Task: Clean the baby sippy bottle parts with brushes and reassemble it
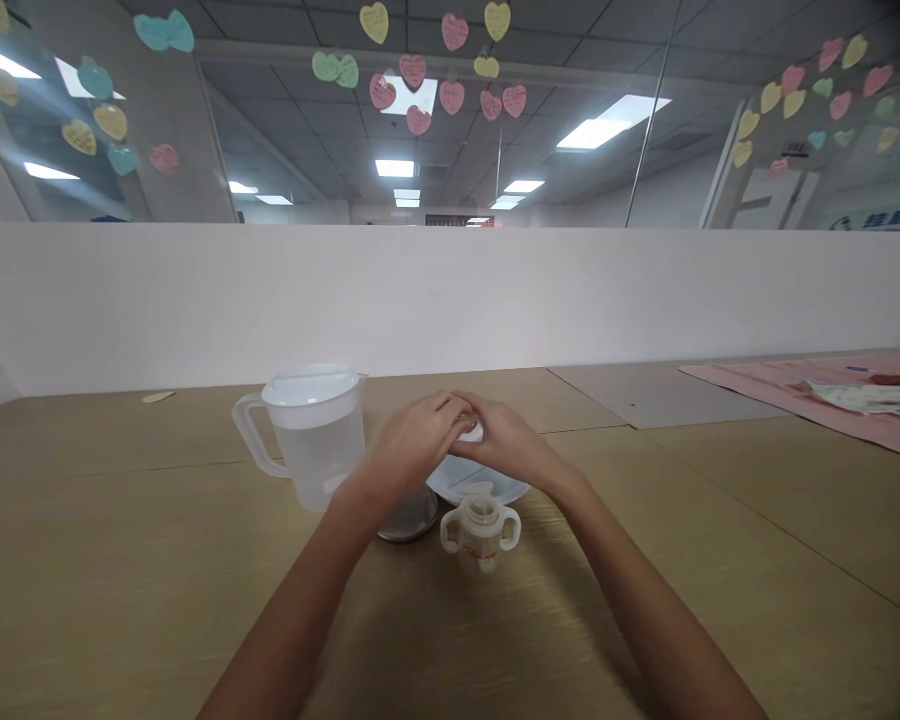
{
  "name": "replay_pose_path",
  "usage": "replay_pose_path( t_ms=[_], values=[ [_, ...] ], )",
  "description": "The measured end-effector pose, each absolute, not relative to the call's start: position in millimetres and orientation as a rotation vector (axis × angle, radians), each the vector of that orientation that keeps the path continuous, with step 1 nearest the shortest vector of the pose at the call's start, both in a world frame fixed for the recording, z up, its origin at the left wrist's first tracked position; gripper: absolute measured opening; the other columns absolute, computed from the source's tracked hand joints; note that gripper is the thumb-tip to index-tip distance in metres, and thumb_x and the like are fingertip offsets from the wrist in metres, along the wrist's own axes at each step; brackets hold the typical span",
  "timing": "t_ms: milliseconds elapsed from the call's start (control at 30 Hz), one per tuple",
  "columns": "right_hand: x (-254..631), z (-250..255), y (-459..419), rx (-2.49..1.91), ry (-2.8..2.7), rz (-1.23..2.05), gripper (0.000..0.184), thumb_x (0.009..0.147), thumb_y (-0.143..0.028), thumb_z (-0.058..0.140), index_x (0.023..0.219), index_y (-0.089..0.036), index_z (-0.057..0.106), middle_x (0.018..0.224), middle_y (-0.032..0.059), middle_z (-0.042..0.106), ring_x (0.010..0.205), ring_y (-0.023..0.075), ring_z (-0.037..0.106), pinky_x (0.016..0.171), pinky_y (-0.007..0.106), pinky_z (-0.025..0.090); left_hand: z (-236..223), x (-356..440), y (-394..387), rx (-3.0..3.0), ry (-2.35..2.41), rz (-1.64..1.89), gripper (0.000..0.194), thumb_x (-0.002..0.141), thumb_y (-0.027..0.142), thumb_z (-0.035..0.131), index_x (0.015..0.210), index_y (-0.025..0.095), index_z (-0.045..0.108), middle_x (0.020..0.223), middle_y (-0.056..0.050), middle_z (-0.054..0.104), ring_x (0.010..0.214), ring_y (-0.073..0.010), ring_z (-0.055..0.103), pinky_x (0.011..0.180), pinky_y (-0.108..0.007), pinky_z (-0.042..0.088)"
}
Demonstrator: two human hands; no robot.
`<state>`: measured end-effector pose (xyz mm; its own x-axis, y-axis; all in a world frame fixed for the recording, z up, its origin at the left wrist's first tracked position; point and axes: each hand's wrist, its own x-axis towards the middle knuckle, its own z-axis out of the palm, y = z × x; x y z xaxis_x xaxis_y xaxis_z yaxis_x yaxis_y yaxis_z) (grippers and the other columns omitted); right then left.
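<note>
White wall (420, 300) meets the far edge of the desk (157, 600), and glass (285, 130) above it carries heart-shaped notes (454, 32). Pink cloth (810, 385) covers the desk's far right corner. Left of the middle, nearer the far edge, stands a clear jug (322, 440). A pale plate (506, 486) lies below the hands, midway along the desk. Just beside it, towards the near edge, sit a metal-rimmed round dish (411, 520), partly behind the left wrist, and an upright two-handled cup (481, 545).

The left hand (420, 432) and right hand (508, 440) meet above the plate, their grip clamped together on a small white piece (474, 434), mostly hidden by fingers. Working over the plate seems wise, since a slip would likely land there. Light, even fingertip pressure from both sides should suit it best, with forearms kept clear of jug and cup.
</note>
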<state>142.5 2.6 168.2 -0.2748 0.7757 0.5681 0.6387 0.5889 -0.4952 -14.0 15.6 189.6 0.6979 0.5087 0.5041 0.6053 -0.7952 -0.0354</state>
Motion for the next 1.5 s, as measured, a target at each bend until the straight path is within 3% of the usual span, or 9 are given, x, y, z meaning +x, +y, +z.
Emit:
replay_pose_path(
  t_ms=[200, 433, 633, 767, 900, 1033, 1200, 1367, 1500],
  values=[
    [141.3, 158.1, 16.6, -1.061, -1.818, 0.138, 0.041, 0.067, -0.014, 0.06, 0.107, -0.018, 0.06, 0.107, 0.0061, 0.063, 0.098, 0.0218, 0.058, 0.087, 0.033, 0.044, 183.8, -10.8, 18.5, -2.728, -0.901, -0.967, 0.02, 0.091, 0.023, 0.038, 0.092, 0.016, 0.056, 0.091, -0.005, 0.066, 0.082, -0.0172, 0.061, 0.069, -0.026, 0.044],
    [137.4, 158.1, 13.3, -0.929, -1.704, 0.238, 0.044, 0.07, -0.024, 0.062, 0.114, -0.02, 0.057, 0.105, 0.0038, 0.064, 0.09, 0.0179, 0.061, 0.078, 0.028, 0.05, 193.1, -22.3, 17.6, -2.914, -0.834, -1.415, 0.022, 0.089, 0.03, 0.042, 0.085, 0.018, 0.061, 0.079, 0.0, 0.068, 0.073, -0.0134, 0.063, 0.066, -0.022, 0.045],
    [144.6, 149.8, 22.1, -0.841, -1.819, -0.139, 0.033, 0.071, -0.019, 0.055, 0.104, -0.019, 0.058, 0.1, 0.0048, 0.064, 0.091, 0.0188, 0.06, 0.08, 0.03, 0.048, 192.5, -15.9, 8.7, -2.769, -0.867, -1.027, 0.021, 0.09, 0.025, 0.04, 0.095, 0.017, 0.059, 0.093, -0.004, 0.068, 0.081, -0.0168, 0.064, 0.07, -0.025, 0.047],
    [152.7, 139.1, 30.9, -0.824, -1.822, -0.396, 0.028, 0.071, -0.017, 0.05, 0.098, -0.019, 0.057, 0.094, 0.0057, 0.063, 0.087, 0.0185, 0.059, 0.075, 0.029, 0.047, 188.8, -7.4, -1.8, -2.601, -0.93, -0.68, 0.02, 0.089, 0.016, 0.04, 0.099, 0.014, 0.057, 0.09, -0.007, 0.067, 0.075, -0.0198, 0.064, 0.062, -0.027, 0.048],
    [156.6, 139.6, 29.3, -0.964, -1.863, -0.399, 0.022, 0.069, -0.016, 0.048, 0.089, -0.02, 0.057, 0.09, 0.0061, 0.062, 0.085, 0.0187, 0.058, 0.073, 0.027, 0.045, 185.9, -3.6, -5.8, -2.566, -0.913, -0.585, 0.02, 0.087, 0.013, 0.042, 0.099, 0.013, 0.057, 0.086, -0.008, 0.067, 0.073, -0.0207, 0.064, 0.059, -0.027, 0.048],
    [158.0, 153.1, 17.1, -1.139, -1.985, -0.2, 0.017, 0.072, -0.024, 0.051, 0.087, -0.02, 0.056, 0.088, 0.0056, 0.063, 0.08, 0.0199, 0.057, 0.071, 0.027, 0.042, 186.2, -5.3, -1.3, -2.686, -0.905, -0.898, 0.021, 0.089, 0.019, 0.04, 0.098, 0.018, 0.059, 0.091, -0.005, 0.068, 0.08, -0.0191, 0.064, 0.069, -0.028, 0.049],
    [163.0, 166.6, 6.0, -1.305, -1.971, -0.031, 0.025, 0.077, -0.038, 0.051, 0.093, -0.02, 0.048, 0.075, 0.002, 0.06, 0.065, 0.0183, 0.055, 0.06, 0.025, 0.036, 178.2, -0.8, 12.7, -3.032, -0.881, -1.56, 0.028, 0.087, 0.027, 0.046, 0.112, 0.02, 0.054, 0.098, -0.003, 0.068, 0.086, -0.0148, 0.065, 0.075, -0.023, 0.051],
    [171.6, 165.7, 9.3, -1.431, -2.036, 0.099, 0.021, 0.069, -0.031, 0.059, 0.081, -0.019, 0.046, 0.065, -0.0023, 0.053, 0.058, 0.0136, 0.047, 0.052, 0.022, 0.029, 143.0, 4.5, 18.9, -2.817, -1.043, -2.123, 0.034, 0.086, 0.033, 0.047, 0.117, 0.019, 0.046, 0.117, -0.009, 0.057, 0.091, -0.0155, 0.062, 0.076, -0.026, 0.052],
    [178.3, 161.0, 16.2, -1.409, -2.068, 0.202, 0.021, 0.066, -0.03, 0.063, 0.077, -0.018, 0.049, 0.069, -0.0029, 0.052, 0.061, 0.0118, 0.044, 0.054, 0.021, 0.029, 90.2, -4.9, 4.3, -2.795, -1.2, -2.119, 0.035, 0.089, 0.036, 0.041, 0.119, 0.019, 0.041, 0.119, -0.011, 0.053, 0.105, -0.0187, 0.055, 0.088, -0.034, 0.047]
  ],
)
